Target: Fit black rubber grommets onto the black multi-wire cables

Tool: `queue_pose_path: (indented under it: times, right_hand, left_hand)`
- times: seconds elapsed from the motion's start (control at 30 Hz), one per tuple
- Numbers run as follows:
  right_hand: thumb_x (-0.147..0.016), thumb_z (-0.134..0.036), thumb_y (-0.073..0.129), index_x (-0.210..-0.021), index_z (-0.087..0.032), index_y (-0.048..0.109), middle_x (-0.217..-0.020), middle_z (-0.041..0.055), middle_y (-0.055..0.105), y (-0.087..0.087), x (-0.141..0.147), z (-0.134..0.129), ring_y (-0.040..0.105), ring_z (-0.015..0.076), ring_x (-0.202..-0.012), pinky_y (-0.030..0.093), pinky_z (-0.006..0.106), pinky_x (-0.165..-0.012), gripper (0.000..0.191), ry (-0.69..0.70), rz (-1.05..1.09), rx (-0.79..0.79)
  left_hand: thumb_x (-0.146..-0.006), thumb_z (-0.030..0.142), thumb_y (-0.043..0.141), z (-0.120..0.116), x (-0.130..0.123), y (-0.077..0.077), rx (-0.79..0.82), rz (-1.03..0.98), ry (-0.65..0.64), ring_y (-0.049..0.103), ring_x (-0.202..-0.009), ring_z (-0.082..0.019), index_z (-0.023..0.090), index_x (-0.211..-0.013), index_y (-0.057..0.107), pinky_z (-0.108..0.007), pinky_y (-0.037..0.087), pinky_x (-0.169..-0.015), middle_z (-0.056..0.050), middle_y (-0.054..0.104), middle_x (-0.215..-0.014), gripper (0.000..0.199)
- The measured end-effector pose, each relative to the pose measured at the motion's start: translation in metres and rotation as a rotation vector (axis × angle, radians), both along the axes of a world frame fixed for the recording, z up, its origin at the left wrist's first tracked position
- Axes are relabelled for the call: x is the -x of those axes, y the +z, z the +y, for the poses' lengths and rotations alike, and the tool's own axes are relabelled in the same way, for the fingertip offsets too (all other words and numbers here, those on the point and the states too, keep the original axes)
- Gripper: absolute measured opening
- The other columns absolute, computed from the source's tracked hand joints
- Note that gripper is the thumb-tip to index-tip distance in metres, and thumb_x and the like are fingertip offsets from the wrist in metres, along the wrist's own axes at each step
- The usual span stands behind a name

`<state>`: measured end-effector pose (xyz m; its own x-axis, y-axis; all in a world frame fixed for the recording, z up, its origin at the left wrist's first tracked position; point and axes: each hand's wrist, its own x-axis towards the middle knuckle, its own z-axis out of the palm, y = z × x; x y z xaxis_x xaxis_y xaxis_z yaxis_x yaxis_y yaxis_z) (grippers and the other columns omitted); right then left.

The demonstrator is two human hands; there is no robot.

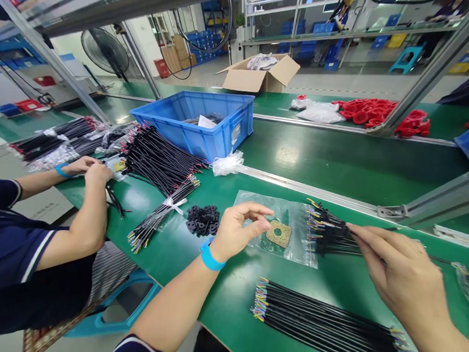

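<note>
Right hand [399, 275] pinches black wires [328, 235]; left hand [235, 231] pinches just above a square cork gasket [278, 233].

1. The bench top [226, 302] is smooth, glossy green.
2. The crate [181, 122] is slightly shiny blue plastic.
3. The square pad [278, 233] looks like rough, speckled tan cork.
4. The bag [296, 248] is clear, shiny plastic.
5. The wires [327, 329] have smooth black plastic sleeves.
6. The box [243, 80] is matt brown cardboard.
</note>
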<state>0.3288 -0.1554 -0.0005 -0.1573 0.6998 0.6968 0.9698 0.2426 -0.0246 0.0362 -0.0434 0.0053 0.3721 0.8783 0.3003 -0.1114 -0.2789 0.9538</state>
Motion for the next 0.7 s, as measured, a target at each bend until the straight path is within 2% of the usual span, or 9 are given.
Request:
queue_pose_path:
  times: [0.1, 0.23, 0.3, 0.4, 0.47, 0.53, 0.6, 0.7]
  right_hand:
    - [-0.11, -0.034, 0.048, -0.12, -0.026, 0.076, -0.105, 0.0079, 0.069, -0.019, -0.004, 0.008, 0.064, 0.0228, -0.089, 0.05, 0.037, -0.082, 0.032, -0.079, 0.093, 0.075]
    - [-0.11, -0.035, 0.044, -0.126, -0.024, 0.076, -0.099, 0.0092, 0.064, -0.035, -0.005, 0.016, 0.061, 0.0201, -0.082, 0.052, 0.032, -0.07, 0.037, -0.165, 0.113, 0.089]
    - [-0.111, -0.033, 0.038, -0.129, -0.023, 0.075, -0.102, 0.0106, 0.065, -0.039, -0.006, 0.018, 0.062, 0.0208, -0.086, 0.054, 0.033, -0.074, 0.042, -0.16, 0.092, 0.133]
    - [-0.111, -0.037, 0.035, -0.131, -0.025, 0.073, -0.118, 0.0133, 0.066, -0.043, -0.008, 0.017, 0.064, 0.0271, -0.104, 0.054, 0.043, -0.09, 0.045, -0.158, 0.043, 0.212]
    - [-0.111, -0.043, 0.033, -0.143, -0.026, 0.064, -0.139, 0.0139, 0.061, -0.048, -0.009, 0.015, 0.058, 0.0324, -0.126, 0.05, 0.051, -0.103, 0.048, -0.15, 0.011, 0.255]
    - [-0.111, -0.05, 0.029, -0.159, -0.026, 0.046, -0.157, 0.0133, 0.049, -0.054, -0.011, 0.014, 0.046, 0.0335, -0.144, 0.042, 0.055, -0.114, 0.056, -0.129, -0.018, 0.29]
    - [-0.109, -0.061, 0.027, -0.167, -0.027, 0.028, -0.164, 0.0132, 0.039, -0.061, -0.014, 0.014, 0.038, 0.0328, -0.15, 0.037, 0.057, -0.119, 0.067, -0.103, -0.046, 0.32]
    - [-0.101, -0.081, 0.03, -0.169, -0.029, 0.019, -0.167, 0.0126, 0.034, -0.066, -0.024, 0.016, 0.037, 0.0331, -0.151, 0.033, 0.058, -0.122, 0.086, -0.055, -0.093, 0.358]
  left_hand:
    - [-0.077, 0.067, 0.083, 0.0, 0.0, 0.001, 0.01, 0.001, 0.033, 0.068, -0.064, -0.016, 0.016, -0.094, 0.08, -0.028, 0.058, -0.068, -0.005, 0.072, -0.069, 0.054]
    - [-0.077, 0.065, 0.084, -0.001, 0.0, 0.003, 0.016, 0.009, 0.048, 0.068, -0.064, -0.016, 0.015, -0.093, 0.08, -0.027, 0.058, -0.068, -0.006, 0.072, -0.07, 0.053]
    - [-0.077, 0.065, 0.084, 0.0, 0.001, 0.003, 0.021, 0.016, 0.043, 0.069, -0.064, -0.016, 0.015, -0.092, 0.08, -0.027, 0.058, -0.067, -0.006, 0.073, -0.071, 0.052]
    - [-0.078, 0.063, 0.084, 0.001, 0.002, 0.003, 0.033, 0.026, 0.049, 0.069, -0.063, -0.016, 0.015, -0.091, 0.08, -0.026, 0.058, -0.065, -0.007, 0.073, -0.071, 0.05]
    - [-0.078, 0.062, 0.084, 0.003, 0.002, 0.002, 0.044, 0.021, 0.073, 0.07, -0.063, -0.016, 0.014, -0.091, 0.08, -0.025, 0.058, -0.065, -0.007, 0.073, -0.07, 0.049]
    - [-0.078, 0.061, 0.084, 0.004, 0.003, 0.001, 0.05, 0.004, 0.093, 0.069, -0.063, -0.016, 0.014, -0.09, 0.079, -0.024, 0.057, -0.064, -0.006, 0.073, -0.069, 0.049]
    - [-0.079, 0.061, 0.084, 0.005, 0.003, 0.0, 0.057, -0.005, 0.103, 0.069, -0.062, -0.015, 0.014, -0.09, 0.079, -0.024, 0.057, -0.064, -0.006, 0.072, -0.068, 0.049]
    - [-0.079, 0.061, 0.084, 0.005, 0.003, 0.0, 0.068, -0.004, 0.11, 0.069, -0.063, -0.016, 0.014, -0.09, 0.079, -0.024, 0.057, -0.064, -0.006, 0.072, -0.068, 0.049]
